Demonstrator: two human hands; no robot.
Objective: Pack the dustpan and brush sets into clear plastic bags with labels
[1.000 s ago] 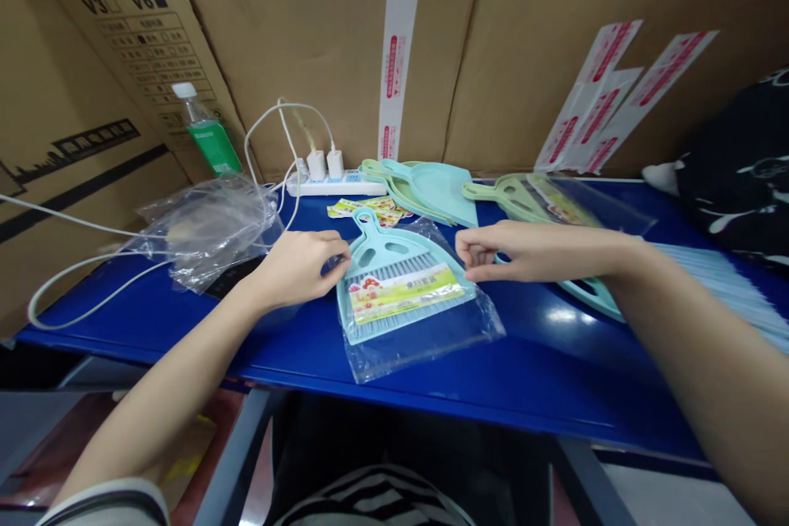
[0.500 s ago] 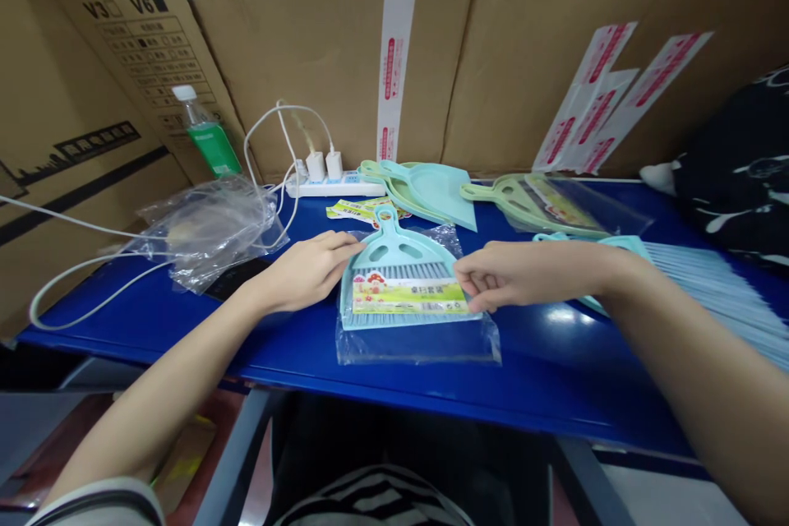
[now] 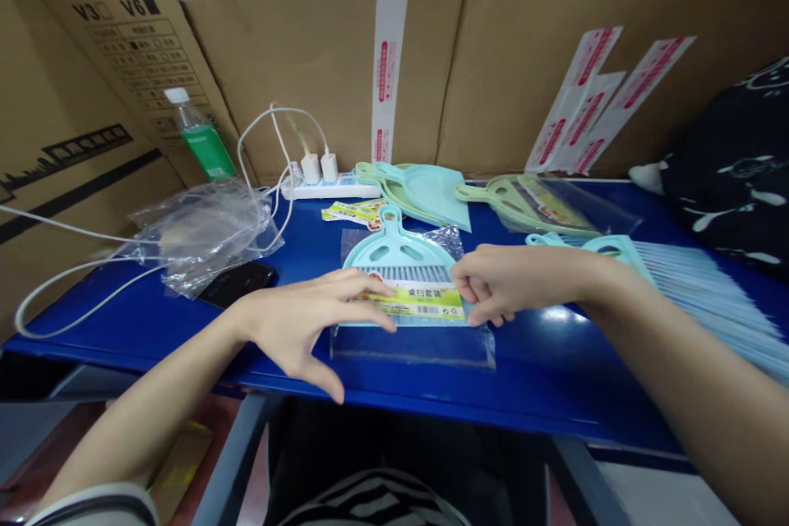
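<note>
Head view, watched from my remote seat: I see the turquoise dustpan (image 3: 399, 237) lying on the blue table (image 3: 555, 370) between the person's hands, inside a clear bag (image 3: 412, 352), its handle pointing away from the body and its broad edge toward it. A small brush with grey bristles (image 3: 419, 274) sits in the pan, and a yellow-green label card (image 3: 435, 296) lies across it. I find the left hand (image 3: 308, 312) spread wide, thumb well away from the fingers, with its fingertips over the left end of the card; I cannot tell whether they touch the plastic. I see the right hand (image 3: 502, 283) with fingers curled in at the right edge of the packed set; whether it pinches the bag there, I cannot tell. Behind the set I make out loose label cards (image 3: 345, 212) and a pale-blue dustpan (image 3: 440, 191) overlapping a green one, with a bagged green set (image 3: 536, 209) to their right. Past the right wrist lies a long-bristled blue brush (image 3: 708, 283). On the left I have a black phone (image 3: 237, 283) beside crumpled plastic (image 3: 203, 230), with a white power strip (image 3: 336, 189) farther back.
</note>
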